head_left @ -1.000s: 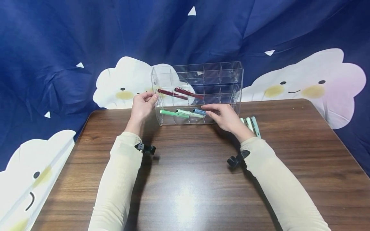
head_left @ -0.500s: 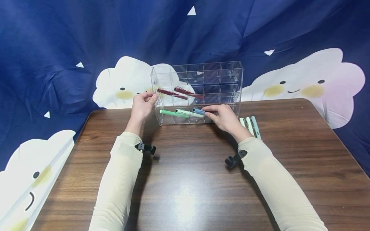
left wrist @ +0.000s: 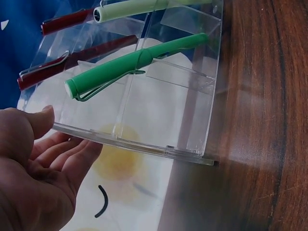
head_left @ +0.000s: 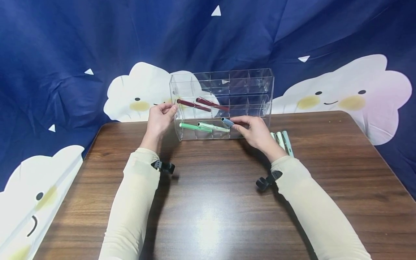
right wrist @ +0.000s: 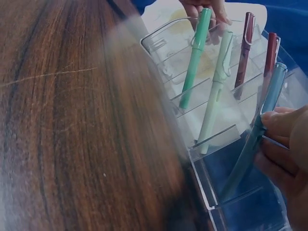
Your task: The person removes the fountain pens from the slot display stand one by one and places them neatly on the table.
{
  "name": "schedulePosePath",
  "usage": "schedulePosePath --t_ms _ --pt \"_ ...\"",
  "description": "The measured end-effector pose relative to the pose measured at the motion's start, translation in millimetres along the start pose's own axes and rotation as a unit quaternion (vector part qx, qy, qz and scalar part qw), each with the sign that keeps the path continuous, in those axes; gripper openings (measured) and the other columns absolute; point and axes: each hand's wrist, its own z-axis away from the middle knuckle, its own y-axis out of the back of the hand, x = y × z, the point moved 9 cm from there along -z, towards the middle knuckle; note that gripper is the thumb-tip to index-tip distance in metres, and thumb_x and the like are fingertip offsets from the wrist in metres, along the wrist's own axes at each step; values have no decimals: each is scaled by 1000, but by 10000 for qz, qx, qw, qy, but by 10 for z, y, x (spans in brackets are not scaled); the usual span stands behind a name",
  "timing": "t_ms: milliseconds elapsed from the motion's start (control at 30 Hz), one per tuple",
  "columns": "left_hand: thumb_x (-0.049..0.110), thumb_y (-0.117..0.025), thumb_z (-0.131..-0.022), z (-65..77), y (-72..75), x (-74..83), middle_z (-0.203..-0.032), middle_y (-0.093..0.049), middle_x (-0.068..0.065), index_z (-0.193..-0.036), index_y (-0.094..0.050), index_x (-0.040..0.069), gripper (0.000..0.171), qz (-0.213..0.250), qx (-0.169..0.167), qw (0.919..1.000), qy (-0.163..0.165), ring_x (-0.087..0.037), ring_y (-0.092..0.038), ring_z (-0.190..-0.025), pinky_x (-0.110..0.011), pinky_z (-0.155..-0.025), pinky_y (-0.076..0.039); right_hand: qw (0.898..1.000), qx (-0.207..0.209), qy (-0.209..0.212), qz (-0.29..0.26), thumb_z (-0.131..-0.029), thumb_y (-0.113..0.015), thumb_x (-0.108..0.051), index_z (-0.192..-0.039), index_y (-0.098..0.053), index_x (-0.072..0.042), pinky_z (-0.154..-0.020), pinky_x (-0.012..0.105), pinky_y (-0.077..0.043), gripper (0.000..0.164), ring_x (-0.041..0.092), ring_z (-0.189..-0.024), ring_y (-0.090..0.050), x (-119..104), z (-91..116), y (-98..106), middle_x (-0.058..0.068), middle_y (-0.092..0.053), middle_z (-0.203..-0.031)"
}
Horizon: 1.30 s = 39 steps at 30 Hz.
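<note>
A clear acrylic pen organizer (head_left: 221, 135) with tiers of compartments stands at the back of the table. My left hand (head_left: 161, 121) grips its left side edge, the thumb on one face and the fingers on the other in the left wrist view. My right hand (head_left: 255, 131) pinches a blue pen (head_left: 227, 122) by its middle. That pen slants, its lower end over a bottom-tier compartment in the right wrist view. Left of it in the bottom tier lean a green pen (left wrist: 110, 70) and a pale green pen (right wrist: 215, 91). Two dark red pens (head_left: 194, 105) lean in the tier above.
Several pale pens (head_left: 286, 142) lie on the wooden table (head_left: 208, 202) to the right of the organizer, partly hidden by the right forearm. A blue cloth (head_left: 156, 32) with white clouds hangs behind the table.
My right fingers have closed on the blue pen and lifted its near end. The pen now tilts more and sits slightly right of where it lay. My left hand stays put.
</note>
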Motion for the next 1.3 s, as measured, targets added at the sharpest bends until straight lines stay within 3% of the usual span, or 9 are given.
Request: schedulePosePath --t_ms 200,333,467,800,1067,1300 --pt "15 -66 -109 -1 0 -3 -139 -70 -30 -143 -62 -9 42 63 -14 10000 52 -38 -70 -131 -40 -108 -60 9992 257 92 -280 -102 -75 -9 -129 -78 -5 -90 42 -63 27 28 -103 -76 -88 39 108 18 -81 -122" --pt "14 -66 -109 -1 -5 -2 -140 -69 -30 -144 -61 -9 42 99 -42 9999 36 -39 -69 -132 -40 -109 -60 9979 359 162 -515 -103 -74 -8 -129 -77 -2 -91 21 -62 27 32 -107 -77 -148 68 168 20 -80 -122" --pt "15 -66 -109 7 0 7 -139 -69 -30 -144 -62 -8 42 23 -30 10000 27 -39 -69 -132 -38 -107 -61 9963 507 230 -657 -102 -75 -7 -127 -77 0 -86 1 -51 26 33 -107 -77 -194 87 220 21 -80 -120" --pt "17 -67 -108 15 11 21 -136 -72 -27 -140 -66 -6 39 -164 40 9999 27 -37 -71 -123 -20 -87 -63 9928 883 255 -774 -100 -78 -8 -127 -78 -3 -88 5 -55 27 28 -104 -77 -289 152 385 18 -81 -118" --pt "16 -67 -109 21 10 20 -137 -71 -28 -141 -64 -7 40 -112 22 9999 11 -40 -70 -129 -28 -96 -64 9877 1253 377 -859 -97 -80 -5 -124 -79 -3 -89 8 -55 27 -6 -95 -67 -357 219 535 19 -82 -113" --pt "16 -66 -109 24 9 27 -137 -70 -30 -142 -64 -8 40 -85 22 10000 -6 -40 -69 -130 -37 -104 -63 9846 1388 360 -1000 -96 -80 -2 -125 -78 0 -84 6 -54 29 -14 -94 -65 -319 277 620 22 -81 -113"
